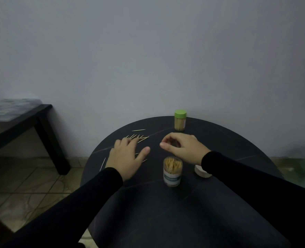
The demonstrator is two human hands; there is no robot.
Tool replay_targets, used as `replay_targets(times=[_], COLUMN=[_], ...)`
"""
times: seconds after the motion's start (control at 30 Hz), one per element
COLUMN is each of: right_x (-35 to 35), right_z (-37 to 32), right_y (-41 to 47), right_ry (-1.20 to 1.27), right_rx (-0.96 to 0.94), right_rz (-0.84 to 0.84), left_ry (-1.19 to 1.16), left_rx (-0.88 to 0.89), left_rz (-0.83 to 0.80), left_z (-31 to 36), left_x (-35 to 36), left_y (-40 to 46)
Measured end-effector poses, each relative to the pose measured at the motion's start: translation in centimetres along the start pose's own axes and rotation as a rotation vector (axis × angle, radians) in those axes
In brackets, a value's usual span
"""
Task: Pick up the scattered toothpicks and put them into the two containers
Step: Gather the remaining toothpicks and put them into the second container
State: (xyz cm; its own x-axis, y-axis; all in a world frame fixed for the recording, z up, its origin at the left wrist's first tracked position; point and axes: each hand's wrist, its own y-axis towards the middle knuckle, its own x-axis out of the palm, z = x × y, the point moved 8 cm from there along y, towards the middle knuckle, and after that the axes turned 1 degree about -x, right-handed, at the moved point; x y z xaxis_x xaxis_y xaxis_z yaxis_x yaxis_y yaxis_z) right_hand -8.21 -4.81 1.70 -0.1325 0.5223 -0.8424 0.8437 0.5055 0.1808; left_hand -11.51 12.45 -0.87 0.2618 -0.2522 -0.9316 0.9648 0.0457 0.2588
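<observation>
Left hand [125, 154] nearer; fingers [130, 141] spread flat, gripping nothing, tips touching the scattered toothpicks [139, 137], which fan away from them on the tabletop [219, 140]; right hand [180, 145] curled, contents indiscernible, just beyond the open container [172, 170].

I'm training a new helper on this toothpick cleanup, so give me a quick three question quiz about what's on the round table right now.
1. True or false: the jar with the green lid is open.
2. Which stands nearer the person: A) the open jar or B) the green-lidded jar?
3. Fill in: the left hand rests flat among loose ____.

Key
1. False; its lid is on.
2. A.
3. Toothpicks. The right hand is curled beyond the open jar; whether it holds any is unclear. A white lid lies on the table.
</observation>
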Motion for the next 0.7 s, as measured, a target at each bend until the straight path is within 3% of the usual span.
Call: replay_targets(times=[0.1, 0.37, 0.7], right_x=[1.0, 5.4, 9.7], right_z=[-1.5, -1.7, 1.2], right_y=[3.4, 13.1, 20.5], right_ry=[-0.167, -0.656, -0.709], right_rx=[-0.017, -0.052, -0.027], right_rz=[-0.086, -0.297, -0.400], left_ry=[0.084, 0.203, 0.149], left_rx=[-0.129, -0.272, -0.218], left_rz=[-0.057, -0.100, -0.158], left_z=[-3.0, -6.4, -8.4], left_x=[0.9, 2.6, 5.2], left_y=[1.2, 6.1, 10.2])
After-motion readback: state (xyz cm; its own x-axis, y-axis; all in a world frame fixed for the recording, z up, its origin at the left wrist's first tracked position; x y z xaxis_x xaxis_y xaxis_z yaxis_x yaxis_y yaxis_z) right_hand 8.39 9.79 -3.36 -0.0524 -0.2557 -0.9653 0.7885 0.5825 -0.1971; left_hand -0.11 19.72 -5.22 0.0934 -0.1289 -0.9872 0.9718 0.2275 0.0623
